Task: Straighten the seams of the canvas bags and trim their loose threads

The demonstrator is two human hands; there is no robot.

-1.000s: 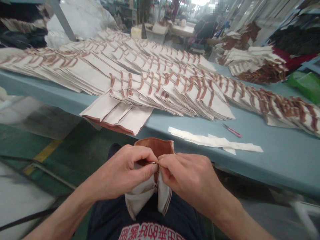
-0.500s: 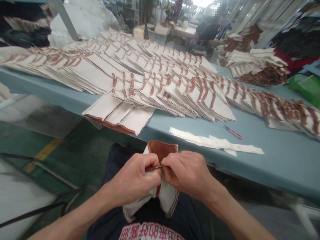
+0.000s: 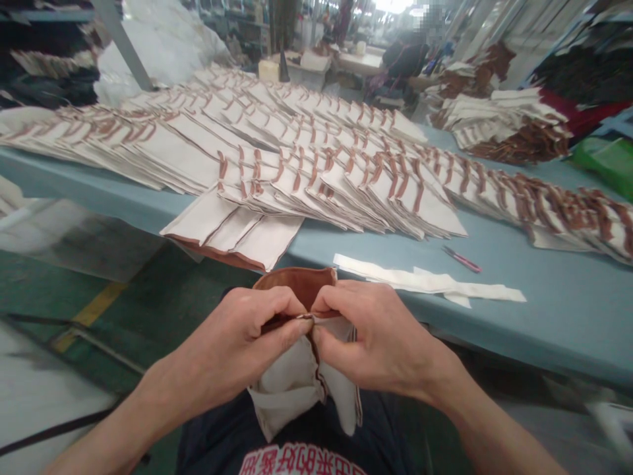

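In the head view, the left hand (image 3: 247, 333) and right hand (image 3: 383, 336) are meeting at the near edge of the cream pouch (image 3: 289, 373), which is hanging over the dark clothing (image 3: 210, 432), before the surface (image 3: 494, 333). Both hands' fingers are clamping that edge. Good handling is likely depending on keeping both pinches close together (the thumbs are facing the wearer), tensioning evenly and letting the lower panels hang free. Snips (image 3: 462, 259) are lying beyond the right hand.
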